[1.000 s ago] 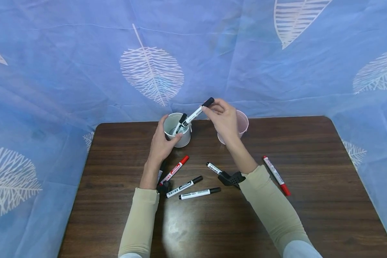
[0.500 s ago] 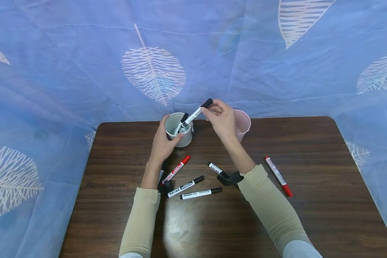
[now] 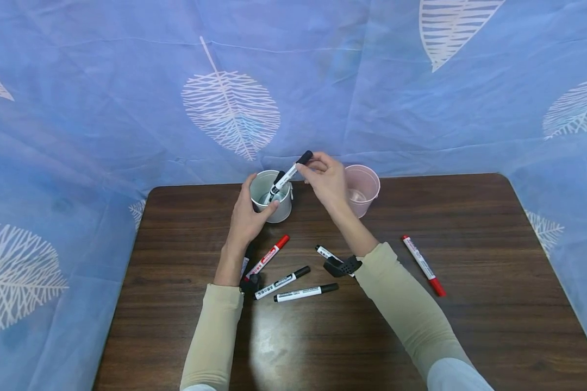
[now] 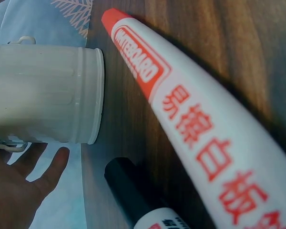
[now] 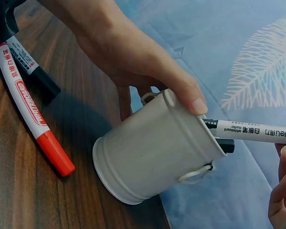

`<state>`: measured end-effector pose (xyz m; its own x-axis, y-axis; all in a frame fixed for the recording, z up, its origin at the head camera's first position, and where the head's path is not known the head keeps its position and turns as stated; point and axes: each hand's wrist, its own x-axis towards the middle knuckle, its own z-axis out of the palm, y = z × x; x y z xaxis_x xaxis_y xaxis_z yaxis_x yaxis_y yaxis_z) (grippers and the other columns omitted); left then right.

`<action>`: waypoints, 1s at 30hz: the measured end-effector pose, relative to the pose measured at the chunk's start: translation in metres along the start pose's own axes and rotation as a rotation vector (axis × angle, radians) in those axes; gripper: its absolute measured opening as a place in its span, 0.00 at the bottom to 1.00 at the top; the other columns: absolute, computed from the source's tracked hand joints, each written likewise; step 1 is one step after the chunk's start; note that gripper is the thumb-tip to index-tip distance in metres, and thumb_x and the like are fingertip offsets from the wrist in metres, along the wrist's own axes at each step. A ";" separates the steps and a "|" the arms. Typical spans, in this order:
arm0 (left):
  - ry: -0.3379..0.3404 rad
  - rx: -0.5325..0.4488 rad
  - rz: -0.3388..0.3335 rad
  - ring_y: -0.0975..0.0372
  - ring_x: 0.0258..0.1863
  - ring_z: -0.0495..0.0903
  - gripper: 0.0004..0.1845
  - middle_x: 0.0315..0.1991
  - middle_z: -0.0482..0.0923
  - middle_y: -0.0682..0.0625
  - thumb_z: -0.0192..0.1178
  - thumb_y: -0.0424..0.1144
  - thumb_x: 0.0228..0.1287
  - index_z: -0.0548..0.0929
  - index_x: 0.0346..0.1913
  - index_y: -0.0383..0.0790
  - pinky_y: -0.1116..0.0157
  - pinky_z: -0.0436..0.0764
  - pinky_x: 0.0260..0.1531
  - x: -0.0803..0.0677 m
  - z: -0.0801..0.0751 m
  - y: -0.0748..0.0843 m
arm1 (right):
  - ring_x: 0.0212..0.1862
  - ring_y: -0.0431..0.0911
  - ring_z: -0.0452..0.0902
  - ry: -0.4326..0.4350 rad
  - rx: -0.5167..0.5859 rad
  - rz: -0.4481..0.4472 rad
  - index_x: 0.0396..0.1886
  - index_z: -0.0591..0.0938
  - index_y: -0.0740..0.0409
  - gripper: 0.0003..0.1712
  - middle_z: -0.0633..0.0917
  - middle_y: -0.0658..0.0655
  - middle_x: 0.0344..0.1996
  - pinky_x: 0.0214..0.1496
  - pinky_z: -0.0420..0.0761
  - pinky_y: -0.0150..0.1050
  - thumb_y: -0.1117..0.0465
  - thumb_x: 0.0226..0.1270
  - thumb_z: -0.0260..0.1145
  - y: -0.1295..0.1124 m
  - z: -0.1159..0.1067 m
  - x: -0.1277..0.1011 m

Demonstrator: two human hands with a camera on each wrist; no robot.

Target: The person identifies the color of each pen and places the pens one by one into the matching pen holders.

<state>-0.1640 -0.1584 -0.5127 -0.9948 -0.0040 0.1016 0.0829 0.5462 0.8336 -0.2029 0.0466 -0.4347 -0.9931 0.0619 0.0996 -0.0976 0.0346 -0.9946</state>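
A white metal cup (image 3: 272,200) (image 5: 155,148) (image 4: 43,95) stands at the table's back edge. My left hand (image 3: 247,214) (image 5: 133,57) grips its side, thumb on the rim. My right hand (image 3: 323,179) pinches a black-capped white marker (image 3: 288,175) (image 5: 250,131) by its upper end, tilted, with its lower tip inside the cup. Another black marker (image 3: 276,182) leans in the cup. An empty pink cup (image 3: 362,190) stands just right of my right hand.
Loose on the dark wooden table (image 3: 469,304): a red marker (image 3: 269,256) (image 5: 31,124) (image 4: 190,124) by my left wrist, two black markers (image 3: 282,281) (image 3: 305,292) in front, one (image 3: 326,253) under my right wrist, a red one (image 3: 423,265) at the right. Blue leaf-print cloth (image 3: 127,108) surrounds the table.
My right hand has moved left with the marker, bringing its lower tip further into the white cup. The pink cup is now uncovered. My left hand has kept its hold.
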 end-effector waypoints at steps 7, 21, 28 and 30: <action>-0.001 -0.005 0.006 0.53 0.65 0.70 0.48 0.70 0.66 0.47 0.66 0.61 0.60 0.53 0.78 0.57 0.47 0.71 0.59 0.001 0.001 -0.001 | 0.23 0.41 0.80 0.003 -0.035 0.010 0.41 0.85 0.62 0.12 0.87 0.51 0.26 0.29 0.78 0.31 0.62 0.59 0.75 0.002 0.003 0.000; 0.019 -0.006 0.011 0.52 0.63 0.72 0.48 0.68 0.68 0.46 0.66 0.62 0.59 0.54 0.77 0.58 0.47 0.73 0.57 -0.001 0.001 -0.004 | 0.25 0.49 0.83 -0.019 -0.166 0.022 0.41 0.85 0.59 0.12 0.88 0.54 0.28 0.27 0.76 0.30 0.58 0.61 0.74 0.021 0.010 -0.008; 0.019 0.001 0.008 0.51 0.64 0.72 0.47 0.68 0.68 0.46 0.66 0.60 0.60 0.54 0.78 0.57 0.46 0.73 0.58 -0.001 0.003 -0.004 | 0.28 0.53 0.85 -0.009 -0.256 0.031 0.40 0.86 0.55 0.12 0.89 0.53 0.29 0.26 0.72 0.30 0.55 0.60 0.74 0.031 0.010 -0.014; 0.022 -0.001 0.010 0.51 0.64 0.71 0.47 0.69 0.68 0.46 0.66 0.59 0.60 0.54 0.78 0.57 0.46 0.72 0.58 -0.001 0.003 -0.004 | 0.27 0.50 0.84 -0.013 -0.251 0.033 0.40 0.85 0.56 0.12 0.89 0.53 0.29 0.26 0.73 0.30 0.56 0.60 0.74 0.032 0.011 -0.015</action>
<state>-0.1633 -0.1578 -0.5182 -0.9924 -0.0165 0.1220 0.0934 0.5454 0.8330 -0.1922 0.0359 -0.4684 -0.9963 0.0546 0.0658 -0.0480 0.2798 -0.9589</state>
